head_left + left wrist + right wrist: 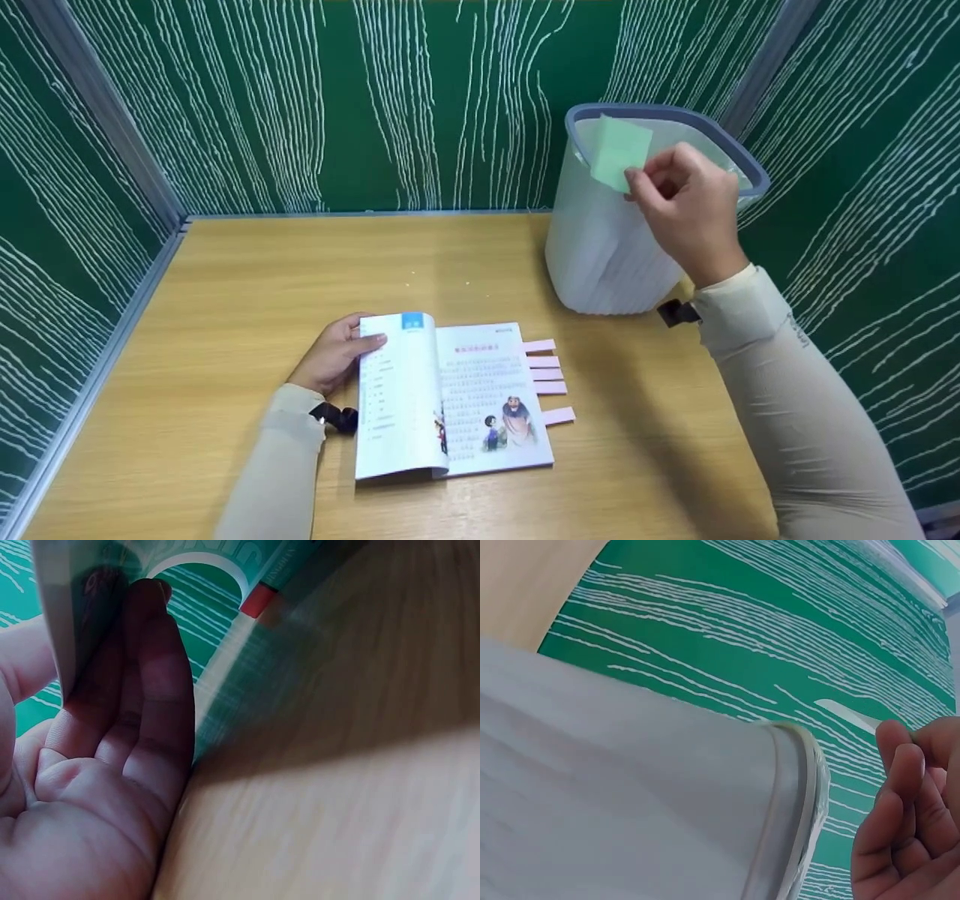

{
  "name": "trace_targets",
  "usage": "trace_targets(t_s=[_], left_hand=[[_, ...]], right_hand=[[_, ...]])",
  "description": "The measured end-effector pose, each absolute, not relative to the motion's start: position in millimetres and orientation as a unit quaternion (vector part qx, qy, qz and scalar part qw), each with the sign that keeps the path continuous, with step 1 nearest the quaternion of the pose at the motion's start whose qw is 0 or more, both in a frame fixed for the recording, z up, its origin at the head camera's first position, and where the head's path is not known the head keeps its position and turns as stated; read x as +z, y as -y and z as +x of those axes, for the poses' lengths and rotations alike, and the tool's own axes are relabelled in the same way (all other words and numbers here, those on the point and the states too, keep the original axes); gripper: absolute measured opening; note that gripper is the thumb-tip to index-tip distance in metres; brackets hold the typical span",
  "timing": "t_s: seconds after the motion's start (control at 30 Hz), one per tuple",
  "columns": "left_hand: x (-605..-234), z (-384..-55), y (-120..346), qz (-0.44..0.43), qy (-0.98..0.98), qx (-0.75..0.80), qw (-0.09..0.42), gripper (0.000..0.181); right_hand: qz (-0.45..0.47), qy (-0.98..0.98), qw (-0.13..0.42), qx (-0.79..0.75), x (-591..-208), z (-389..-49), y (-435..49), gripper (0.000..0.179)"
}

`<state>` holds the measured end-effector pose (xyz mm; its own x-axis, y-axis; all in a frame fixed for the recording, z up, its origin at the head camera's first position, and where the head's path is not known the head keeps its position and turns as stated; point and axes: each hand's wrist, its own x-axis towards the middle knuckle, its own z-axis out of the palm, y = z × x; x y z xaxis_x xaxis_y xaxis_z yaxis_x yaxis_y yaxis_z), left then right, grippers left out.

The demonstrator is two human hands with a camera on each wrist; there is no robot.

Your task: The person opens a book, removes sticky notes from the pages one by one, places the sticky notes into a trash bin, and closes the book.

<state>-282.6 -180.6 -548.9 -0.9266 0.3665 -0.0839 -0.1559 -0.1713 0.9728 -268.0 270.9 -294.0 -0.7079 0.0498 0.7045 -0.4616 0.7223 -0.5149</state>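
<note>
Currently, the left hand point(334, 356) grips the left pages of an open book point(472, 397) on the worktop point(255, 277); five pink tabs point(551, 374) remain along its right edge. Far right, the right hand point(694, 206) pinches a green note point(619, 150) by the bin point(611, 247), not yet released.

Green paper point(619, 148) tilted near bin point(592, 247); book point(456, 397) open, pink tabs point(546, 374) rightward.

No text is reading clearly: the open book point(461, 397) is bearing a pink heading point(477, 348), small print lines point(480, 377) and a blue label point(412, 321), its cover point(264, 571) pale capitals point(210, 549); the right sleeve point(810, 420) is bearing dark lettering point(797, 331).
</note>
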Motion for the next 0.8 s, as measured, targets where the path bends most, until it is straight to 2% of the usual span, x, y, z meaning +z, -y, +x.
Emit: trace_targets(t_s=[0.53,0.8], left_hand=[[-549.7,-283.1,180.4,0.090,-0.629,0.754,0.166,0.042],[-548.8,-282.9,180.4,0.087,-0.623,0.758,0.170,0.042]], right_hand=[[-0.002,0.891,0.329,0.314,-277.4,-286.9,-287.1,0.039],[-0.036,0.903,0.312,0.294,-278.7,-290.2,-294.6,0.043]])
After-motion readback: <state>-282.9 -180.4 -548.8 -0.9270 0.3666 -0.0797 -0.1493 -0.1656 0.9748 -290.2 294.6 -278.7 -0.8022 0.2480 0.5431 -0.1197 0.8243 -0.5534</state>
